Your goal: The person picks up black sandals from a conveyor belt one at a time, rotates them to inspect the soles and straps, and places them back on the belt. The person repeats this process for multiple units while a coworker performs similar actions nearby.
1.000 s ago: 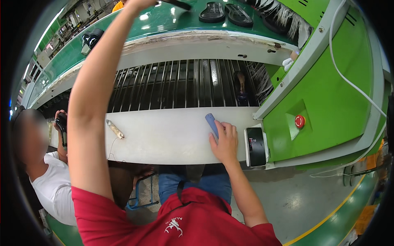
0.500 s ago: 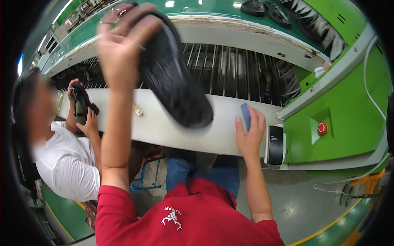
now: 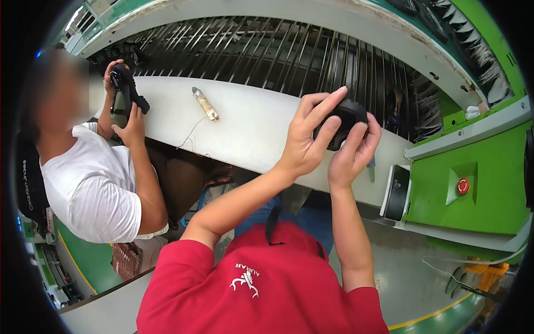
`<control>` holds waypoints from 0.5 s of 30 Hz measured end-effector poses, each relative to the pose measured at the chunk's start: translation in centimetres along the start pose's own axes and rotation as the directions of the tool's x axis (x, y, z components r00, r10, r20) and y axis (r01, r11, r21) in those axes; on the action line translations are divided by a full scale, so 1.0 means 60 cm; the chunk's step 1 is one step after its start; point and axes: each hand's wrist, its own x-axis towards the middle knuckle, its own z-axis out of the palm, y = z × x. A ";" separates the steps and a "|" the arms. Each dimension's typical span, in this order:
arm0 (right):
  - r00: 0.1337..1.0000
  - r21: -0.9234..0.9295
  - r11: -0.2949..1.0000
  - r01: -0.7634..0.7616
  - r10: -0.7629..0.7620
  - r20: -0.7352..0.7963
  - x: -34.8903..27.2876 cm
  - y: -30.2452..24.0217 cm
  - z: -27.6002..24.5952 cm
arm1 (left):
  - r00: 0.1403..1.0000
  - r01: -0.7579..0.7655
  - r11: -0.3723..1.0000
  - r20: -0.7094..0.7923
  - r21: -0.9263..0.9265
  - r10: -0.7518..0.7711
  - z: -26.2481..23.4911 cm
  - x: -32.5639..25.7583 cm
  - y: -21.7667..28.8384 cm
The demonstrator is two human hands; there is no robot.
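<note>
Both my hands are raised together over the white workbench (image 3: 250,128), holding a black shoe sole (image 3: 342,119) seen end-on. My left hand (image 3: 308,133) grips it from the left, fingers over the top. My right hand (image 3: 353,150) grips it from the right and below. A bit of a blue thing (image 3: 371,162) shows on the bench just under my right hand, mostly hidden.
A person in a white shirt (image 3: 89,183) sits at left, holding a dark shoe (image 3: 123,97) in both hands. A small pale roll with a trailing thread (image 3: 205,103) lies on the bench. A black roller conveyor (image 3: 267,55) runs behind. A green machine housing with a red button (image 3: 463,185) and a black device (image 3: 397,192) stand at right.
My left hand has brought the black sole down from overhead to in front of me. My right hand has left the blue thing on the bench and taken hold of the sole.
</note>
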 end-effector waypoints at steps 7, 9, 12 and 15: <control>0.964 -0.211 0.962 0.175 -0.123 0.236 -0.109 -0.044 -0.113 | 1.000 -0.009 0.995 0.001 0.102 0.009 -0.034 -0.128 0.046; 0.973 -0.296 0.950 0.094 -0.024 0.230 -0.152 -0.048 -0.137 | 0.992 0.111 0.988 0.053 0.111 -0.118 -0.040 -0.177 0.048; 0.971 -0.343 0.935 -0.084 0.154 0.181 -0.190 -0.031 -0.147 | 0.952 0.293 0.946 0.050 0.139 -0.302 -0.038 -0.211 0.031; 0.987 -0.341 0.939 -0.049 0.098 0.129 -0.154 -0.029 -0.118 | 0.958 0.263 0.929 0.044 0.262 -0.283 -0.027 -0.148 0.019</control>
